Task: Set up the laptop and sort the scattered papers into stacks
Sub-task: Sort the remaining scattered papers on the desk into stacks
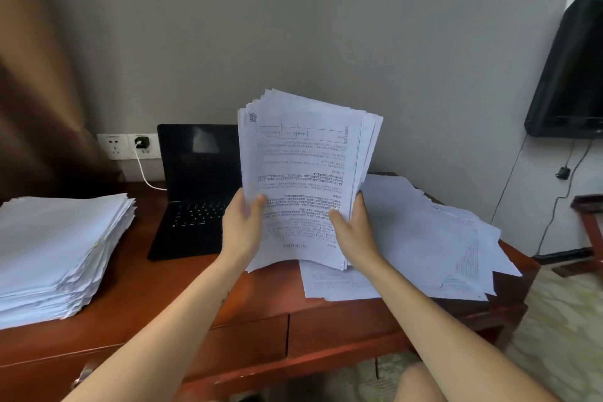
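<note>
A thick bundle of printed papers (303, 170) stands upright above the desk, its bottom edge near the desktop. My left hand (243, 228) grips its left edge, thumb on the front sheet. My right hand (354, 232) grips its right edge the same way. A black laptop (195, 192) sits open behind the bundle, screen dark, partly hidden by the papers. A tall, roughly squared stack of papers (62, 251) lies at the desk's left end. Loose scattered sheets (430, 238) spread over the right end.
The wooden desk (169, 287) has drawers along its front. A white charger cable (143, 173) runs from a wall socket (130, 145) toward the laptop. A brown curtain (42, 75) hangs at left. A dark wall-mounted screen (571, 75) with dangling wires is at right.
</note>
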